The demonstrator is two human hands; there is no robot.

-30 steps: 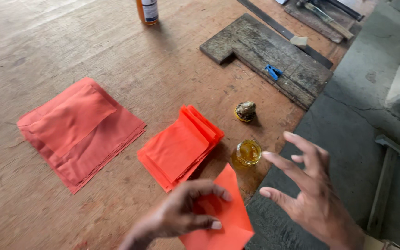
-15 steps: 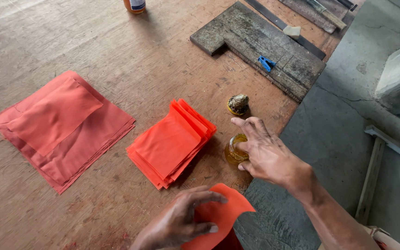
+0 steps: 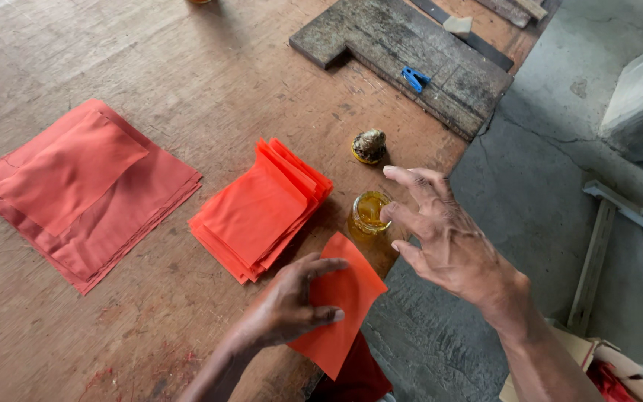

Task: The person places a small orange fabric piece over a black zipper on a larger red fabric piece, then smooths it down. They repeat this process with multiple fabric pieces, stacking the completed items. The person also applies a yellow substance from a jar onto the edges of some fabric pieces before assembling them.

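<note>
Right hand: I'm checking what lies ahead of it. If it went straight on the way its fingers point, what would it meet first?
Probably the small open jar of yellow stuff: the right hand has its fingertips at the rim already, though height above it is unclear.

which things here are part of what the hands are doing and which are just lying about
In hand: left hand pressing an orange sheet; right hand over the small open jar.

Lying about: jar lid, orange stack, red pile, blue clip, dark board.

On the wooden table [image 3: 187, 59], the large cloth pile [image 3: 83, 190] lies left, the smaller stack [image 3: 258, 212] centre, the jar [image 3: 368, 214] and single sheet [image 3: 340, 305] at the right edge, the plank [image 3: 403, 59] behind.
</note>
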